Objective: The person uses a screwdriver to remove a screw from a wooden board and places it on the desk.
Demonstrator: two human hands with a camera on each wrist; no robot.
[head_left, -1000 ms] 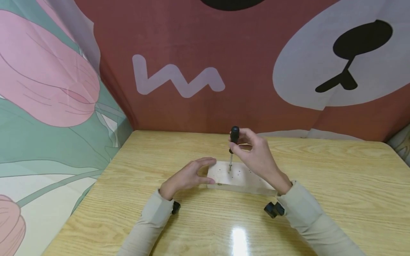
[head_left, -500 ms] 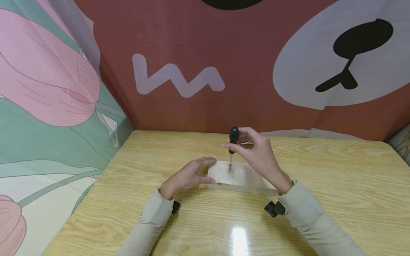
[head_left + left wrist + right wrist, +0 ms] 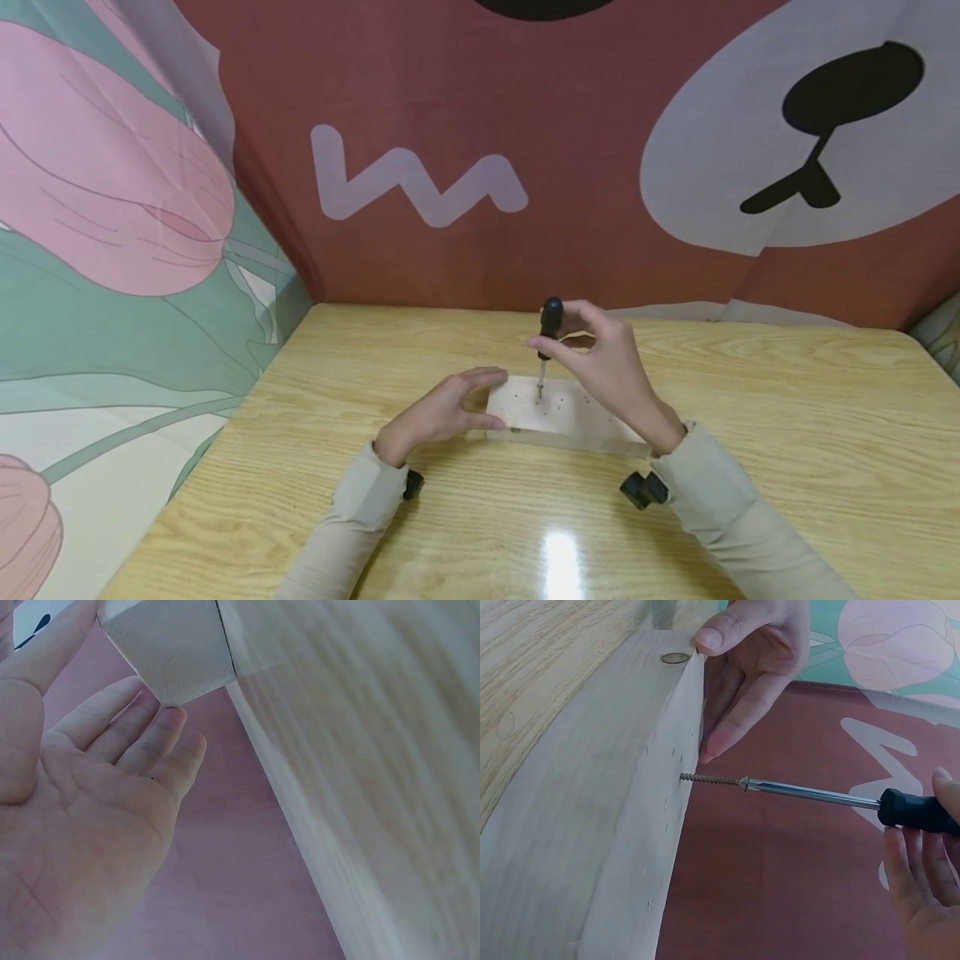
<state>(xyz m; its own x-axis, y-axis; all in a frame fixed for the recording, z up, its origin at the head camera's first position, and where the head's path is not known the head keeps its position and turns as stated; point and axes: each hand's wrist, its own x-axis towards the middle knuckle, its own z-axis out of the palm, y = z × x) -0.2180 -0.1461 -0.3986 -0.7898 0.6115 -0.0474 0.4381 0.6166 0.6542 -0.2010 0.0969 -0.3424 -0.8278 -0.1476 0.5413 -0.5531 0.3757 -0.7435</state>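
Note:
A pale wooden block [image 3: 525, 408] with several small holes lies on the table. My left hand [image 3: 442, 408] holds its left end, thumb at the near edge and fingers at the far edge. My right hand [image 3: 611, 367] grips the black handle of a screwdriver [image 3: 551, 321], thumb against fingers. The screwdriver stands nearly upright over the block. In the right wrist view its steel shaft [image 3: 817, 793] meets the head of a screw [image 3: 712, 779]. The screw's tip is in the block's top face, and most of its thread shows. The left wrist view shows the block's end [image 3: 169, 649] against the fingertips.
The wood-grain table [image 3: 787, 433] reaches back to a reddish-brown printed cloth [image 3: 450, 267]. A flower-patterned cloth [image 3: 112, 333] hangs on the left. Small black wrist cameras sit by both cuffs. A dark oval knot [image 3: 676, 658] marks the block's side.
The right thumb has shifted left along the screwdriver handle, and the handle has rocked slightly. The left hand and the block hold their place.

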